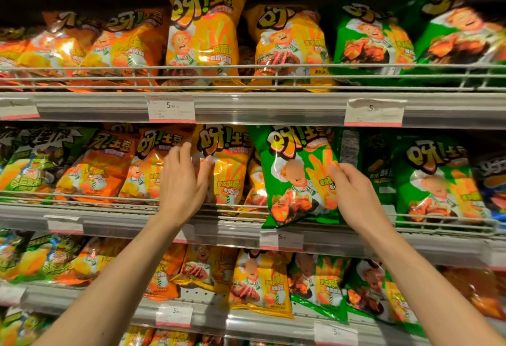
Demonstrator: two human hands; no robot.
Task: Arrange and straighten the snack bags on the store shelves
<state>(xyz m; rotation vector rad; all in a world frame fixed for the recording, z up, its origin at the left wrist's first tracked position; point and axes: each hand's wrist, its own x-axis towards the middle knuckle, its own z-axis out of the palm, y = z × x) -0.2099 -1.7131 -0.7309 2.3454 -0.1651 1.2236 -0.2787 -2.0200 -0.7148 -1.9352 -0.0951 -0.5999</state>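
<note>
On the middle shelf (246,223), the right hand (356,195) pinches the right edge of a green snack bag (297,178) tilted over the wire rail at about 3 o'clock of the left hand (183,181), whose spread, relaxed fingers rest on a yellow snack bag (230,165).

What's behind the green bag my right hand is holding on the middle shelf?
Behind the green bag held by the right hand, a dark green bag shows at its right edge; anything directly behind is covered.
</note>
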